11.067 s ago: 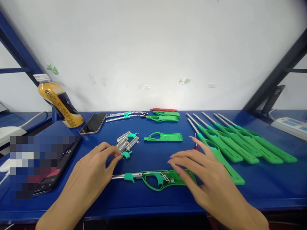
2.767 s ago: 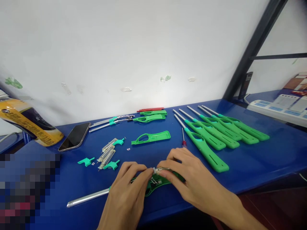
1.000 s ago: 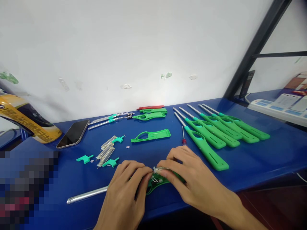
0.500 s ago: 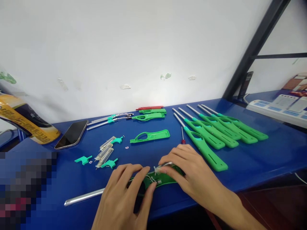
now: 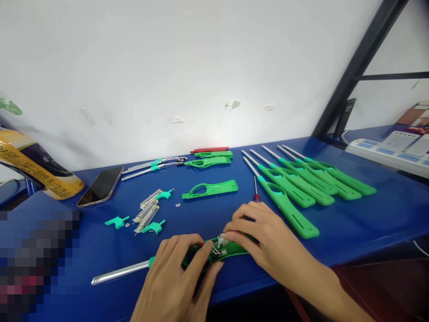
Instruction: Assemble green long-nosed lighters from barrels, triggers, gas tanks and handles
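My left hand (image 5: pixel 176 273) is closed around a green lighter half-shell (image 5: pixel 234 248) lying open side up near the table's front edge. A metal tube (image 5: pixel 120 272) sticks out of its left end. Thin white wires and a small igniter part (image 5: pixel 219 252) show inside the shell. With thumb and fingertips, my right hand (image 5: pixel 268 235) pinches a clear fuel tank, mostly hidden by the fingers; its whitish valve end (image 5: pixel 221 241) shows beside the wires. Beyond the hands lies another green half-shell (image 5: pixel 211 189), and several clear fuel tanks (image 5: pixel 147 212) are at left among teal triggers (image 5: pixel 117 222).
Several assembled green lighters (image 5: pixel 291 208) lie in a row at right, beside a screwdriver (image 5: pixel 256 194). Metal tubes with wires (image 5: pixel 144 172), more green shells (image 5: pixel 209 162) and a red shell (image 5: pixel 209 150) lie near the wall. A phone (image 5: pixel 100 185) and yellow bottle (image 5: pixel 40 165) are at left.
My right hand has lowered the fuel tank toward the shell, its valve end now closer to the wires. My left hand's fingers have shifted slightly on the shell.
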`<state>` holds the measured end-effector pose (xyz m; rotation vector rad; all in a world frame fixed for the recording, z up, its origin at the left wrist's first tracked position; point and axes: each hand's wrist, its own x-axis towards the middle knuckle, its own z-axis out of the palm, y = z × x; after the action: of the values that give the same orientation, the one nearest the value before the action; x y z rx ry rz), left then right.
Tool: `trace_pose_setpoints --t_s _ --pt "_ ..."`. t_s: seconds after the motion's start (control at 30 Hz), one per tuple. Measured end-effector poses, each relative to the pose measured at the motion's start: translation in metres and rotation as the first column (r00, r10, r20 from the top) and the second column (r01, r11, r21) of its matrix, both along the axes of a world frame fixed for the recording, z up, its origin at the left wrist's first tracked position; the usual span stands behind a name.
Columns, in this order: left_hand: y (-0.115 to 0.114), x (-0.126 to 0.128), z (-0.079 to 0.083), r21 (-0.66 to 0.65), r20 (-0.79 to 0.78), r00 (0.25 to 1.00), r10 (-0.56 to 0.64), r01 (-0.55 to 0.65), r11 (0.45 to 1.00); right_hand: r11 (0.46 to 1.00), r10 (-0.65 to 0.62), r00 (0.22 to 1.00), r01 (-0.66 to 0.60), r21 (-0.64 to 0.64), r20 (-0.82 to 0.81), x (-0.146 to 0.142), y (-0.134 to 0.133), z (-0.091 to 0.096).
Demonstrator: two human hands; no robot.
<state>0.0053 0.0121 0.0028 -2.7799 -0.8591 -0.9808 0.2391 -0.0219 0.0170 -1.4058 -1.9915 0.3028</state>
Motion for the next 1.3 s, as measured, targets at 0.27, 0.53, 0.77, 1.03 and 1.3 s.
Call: trace_pose_setpoints --t_s 0.27,0.53,0.77,1.03,1.3 --pt "-0.0007 -0.0006 -0.0007 -0.034 -0.007 1.0 -0.008 0.007 0.999 1.0 0.003 0.999 -0.004 0.013 0.037 0.0018 -0.0038 -0.0019" --pt "-0.001 -0.0004 0.0011 -0.03 -0.042 0.999 0.005 -0.006 1.0 0.999 0.042 0.997 -0.043 0.016 0.061 0.0013 -0.0038 -0.0019" --pt "0.0017 -0.0001 0.0058 -0.07 -0.063 0.997 -0.042 0.038 0.997 1.0 0.023 0.998 -0.023 -0.008 0.057 0.0021 -0.0043 -0.0021" --pt "0.0021 -0.0011 0.0058 -0.08 -0.062 0.996 -0.065 0.06 0.995 1.0 -0.02 0.997 0.021 -0.012 0.076 0.001 -0.0039 -0.0018" --pt "0.0024 -0.0004 0.0046 -0.051 -0.082 0.995 -0.054 0.05 0.997 0.997 0.009 0.998 -0.005 -0.074 0.057 0.0018 -0.0036 0.0005"
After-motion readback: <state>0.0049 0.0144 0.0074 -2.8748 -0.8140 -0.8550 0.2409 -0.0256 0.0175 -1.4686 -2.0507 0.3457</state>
